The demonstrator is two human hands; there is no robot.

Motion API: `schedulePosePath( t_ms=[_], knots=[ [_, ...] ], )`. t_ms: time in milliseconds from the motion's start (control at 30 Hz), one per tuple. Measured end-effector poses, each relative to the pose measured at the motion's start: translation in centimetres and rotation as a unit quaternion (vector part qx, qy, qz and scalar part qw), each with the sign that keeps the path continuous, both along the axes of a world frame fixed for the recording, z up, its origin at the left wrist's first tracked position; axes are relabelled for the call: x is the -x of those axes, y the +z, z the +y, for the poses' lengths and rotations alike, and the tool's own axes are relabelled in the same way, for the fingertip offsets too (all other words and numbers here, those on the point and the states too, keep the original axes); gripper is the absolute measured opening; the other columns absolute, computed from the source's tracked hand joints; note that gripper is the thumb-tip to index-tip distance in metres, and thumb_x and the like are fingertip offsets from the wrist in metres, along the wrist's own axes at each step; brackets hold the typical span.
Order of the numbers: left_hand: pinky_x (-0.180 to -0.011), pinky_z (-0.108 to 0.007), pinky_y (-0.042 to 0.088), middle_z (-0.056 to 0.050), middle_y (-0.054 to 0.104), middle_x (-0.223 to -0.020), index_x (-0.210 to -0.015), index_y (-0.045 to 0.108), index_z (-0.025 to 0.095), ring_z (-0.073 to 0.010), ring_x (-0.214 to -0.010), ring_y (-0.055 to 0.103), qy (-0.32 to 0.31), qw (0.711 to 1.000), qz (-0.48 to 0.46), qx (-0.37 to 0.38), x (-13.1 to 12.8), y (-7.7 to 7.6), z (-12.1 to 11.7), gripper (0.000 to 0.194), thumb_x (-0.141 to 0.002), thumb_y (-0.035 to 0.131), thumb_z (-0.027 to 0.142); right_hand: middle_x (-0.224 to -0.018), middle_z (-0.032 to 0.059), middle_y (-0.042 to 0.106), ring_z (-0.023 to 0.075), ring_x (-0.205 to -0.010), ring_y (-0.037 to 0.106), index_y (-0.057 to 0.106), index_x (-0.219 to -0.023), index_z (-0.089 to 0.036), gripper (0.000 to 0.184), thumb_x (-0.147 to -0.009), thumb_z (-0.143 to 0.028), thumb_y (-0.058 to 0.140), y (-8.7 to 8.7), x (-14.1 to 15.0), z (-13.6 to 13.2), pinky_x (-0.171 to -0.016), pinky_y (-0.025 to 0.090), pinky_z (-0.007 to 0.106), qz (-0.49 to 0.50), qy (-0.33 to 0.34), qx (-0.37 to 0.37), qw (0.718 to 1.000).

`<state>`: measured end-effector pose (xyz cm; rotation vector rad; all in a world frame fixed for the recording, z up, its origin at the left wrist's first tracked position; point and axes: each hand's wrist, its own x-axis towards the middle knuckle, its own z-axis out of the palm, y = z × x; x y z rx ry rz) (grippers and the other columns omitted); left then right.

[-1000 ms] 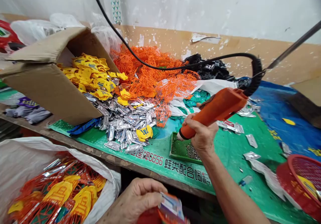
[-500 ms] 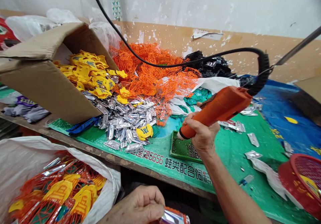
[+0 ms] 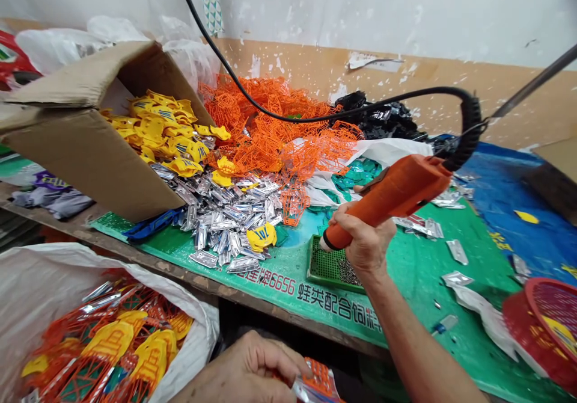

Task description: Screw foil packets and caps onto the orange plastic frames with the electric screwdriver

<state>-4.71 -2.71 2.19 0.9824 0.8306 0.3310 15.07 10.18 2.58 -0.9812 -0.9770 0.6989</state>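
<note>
My left hand [image 3: 243,374] is at the bottom edge, its fingers closed on an orange plastic lattice piece with silver foil [image 3: 317,382], which is partly cut off by the frame. My right hand [image 3: 367,246] grips an orange handheld electric tool [image 3: 392,198] with a coiled black cord [image 3: 469,132]. The tool's pale tip points down, just above a green perforated tray [image 3: 329,269]. That tray holds a patch of small dark metal bits [image 3: 349,273]. I cannot tell whether the tip touches them.
A cardboard box [image 3: 90,156] of yellow pieces lies tipped toward a heap of silver foil pieces [image 3: 225,222] and orange lattices [image 3: 274,126] on a green printed board [image 3: 419,258]. A white sack [image 3: 45,289] holds more pieces at lower left. A red basket [image 3: 545,331] sits at lower right.
My left hand has turned the lattice piece, showing more orange, and raised it slightly. My right hand and the tool stay nearly still over the tray.
</note>
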Motion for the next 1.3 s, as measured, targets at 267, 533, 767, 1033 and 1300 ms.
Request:
schedulePosePath(
  t_ms=[267, 533, 767, 1033, 1300],
  knots=[
    [-0.056, -0.022, 0.028, 0.003, 0.058, -0.058, -0.086, 0.079, 0.015, -0.0092, -0.055, 0.039, 0.077, 0.996, 0.054, -0.009, -0.6, 0.3, 0.2, 0.024, -0.075, 0.064, 0.031, -0.058, -0.0057, 0.059, 0.0129, -0.048, 0.054, 0.061, -0.088, -0.018, 0.033, -0.057, -0.017, 0.071, 2.5, -0.6, 0.0, -0.051, 0.046, 0.030, 0.076, 0.006, -0.035, 0.996],
    [-0.049, -0.026, 0.015, 0.007, 0.039, -0.050, -0.077, 0.074, 0.013, -0.0087, -0.049, 0.027, 0.096, 0.986, 0.126, -0.057, -2.0, 0.3, 0.8, 0.025, -0.073, 0.061, 0.034, -0.062, -0.0025, 0.059, 0.0150, -0.054, 0.056, 0.062, -0.086, -0.022, 0.024, -0.064, -0.012, 0.062, 7.9, -1.6, -5.1, -0.056, 0.048, 0.033, 0.094, 0.109, -0.044, 0.989],
    [-0.050, -0.025, 0.019, 0.006, 0.043, -0.052, -0.071, 0.070, 0.013, -0.0092, -0.052, 0.030, 0.101, 0.983, 0.129, -0.078, -2.8, 0.1, 1.1, 0.021, -0.069, 0.060, 0.031, -0.060, -0.0040, 0.059, 0.0145, -0.051, 0.055, 0.062, -0.092, -0.022, 0.032, -0.063, -0.010, 0.067, 7.5, -0.9, -5.3, -0.054, 0.048, 0.032, 0.075, 0.076, -0.074, 0.992],
    [-0.078, -0.029, 0.042, -0.003, 0.068, -0.083, -0.085, 0.067, 0.015, -0.0172, -0.080, 0.058, 0.141, 0.984, 0.039, -0.100, -1.5, 1.7, 0.2, 0.021, -0.077, 0.064, 0.034, -0.056, -0.0037, 0.058, 0.0128, -0.046, 0.054, 0.057, -0.059, -0.017, 0.015, -0.057, -0.015, 0.072, 2.7, -0.1, 0.3, -0.048, 0.045, 0.030, 0.074, 0.026, -0.030, 0.996],
    [-0.081, -0.029, 0.046, -0.005, 0.072, -0.092, -0.094, 0.070, 0.018, -0.0194, -0.087, 0.062, 0.155, 0.944, 0.126, -0.262, -0.7, 1.8, 1.1, 0.025, -0.089, 0.050, 0.032, -0.059, -0.0035, 0.061, 0.0121, -0.047, 0.054, 0.060, -0.064, -0.016, 0.016, -0.057, -0.018, 0.075, 1.3, 0.6, 0.3, -0.048, 0.046, 0.029, 0.061, 0.028, -0.005, 0.998]
  ],
)
